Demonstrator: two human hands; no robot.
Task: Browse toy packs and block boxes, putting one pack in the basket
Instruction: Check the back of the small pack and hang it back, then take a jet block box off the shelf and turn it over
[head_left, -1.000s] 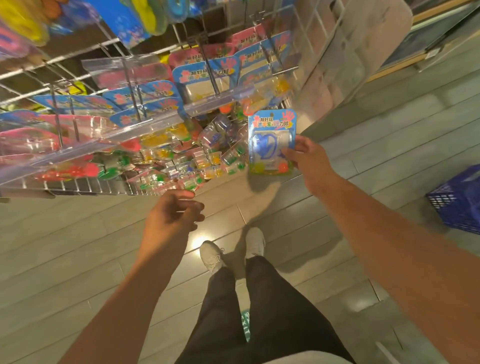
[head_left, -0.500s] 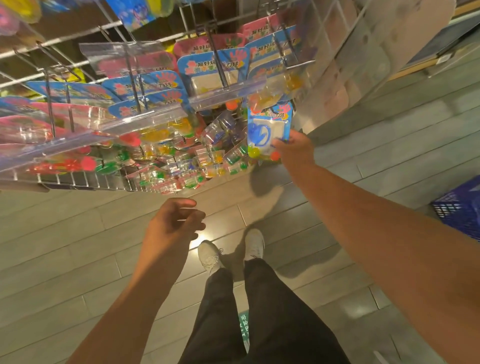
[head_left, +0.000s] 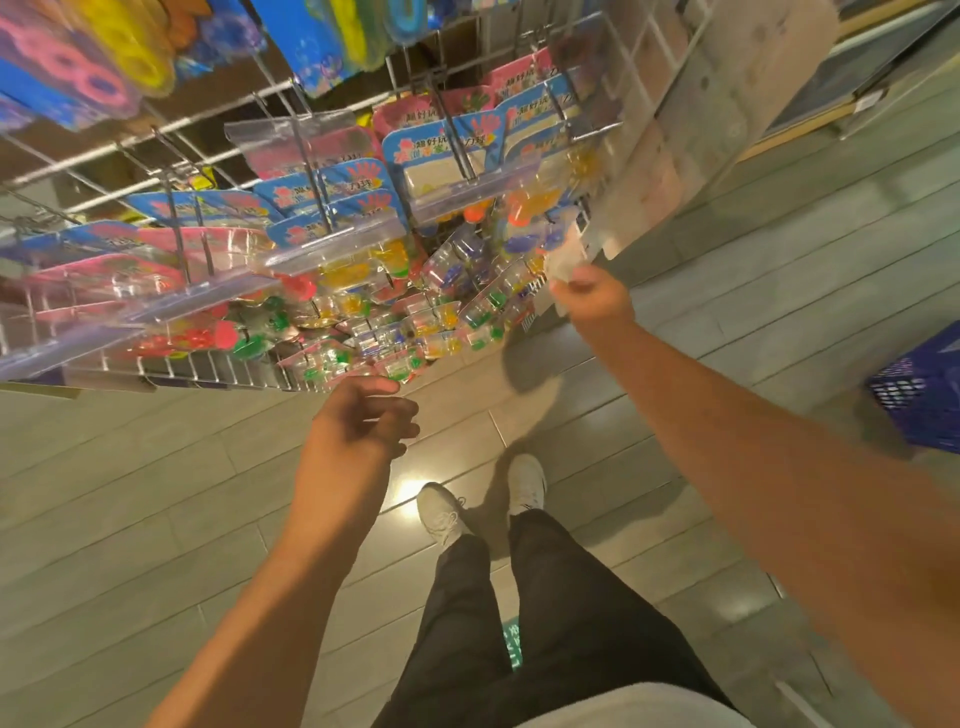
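Note:
My right hand (head_left: 592, 296) is raised to the right end of the wire rack, fingers pinched on the lower edge of a blurred toy pack (head_left: 558, 252), which sits among the hanging packs. Its blue card top is lost among the other packs. Lower down, my left hand (head_left: 363, 421) hovers just under the rack's bottom row, fingers loosely curled and holding nothing. Rows of blue-and-pink carded toy packs (head_left: 441, 156) hang from the rack's hooks. The blue plastic basket (head_left: 924, 395) stands on the floor at the far right, well away from both hands.
The wire rack (head_left: 218, 364) juts out at chest height on the left. A pale perforated panel (head_left: 691, 119) closes the rack's right side. My legs and white shoes (head_left: 441, 512) stand on grey floor tiles below. A wooden-edged shelf (head_left: 810, 124) runs along the far right.
My right hand has carried the toy pack up and forward from open air into the hanging packs at the rack's right end. My left hand has edged up towards the bottom row.

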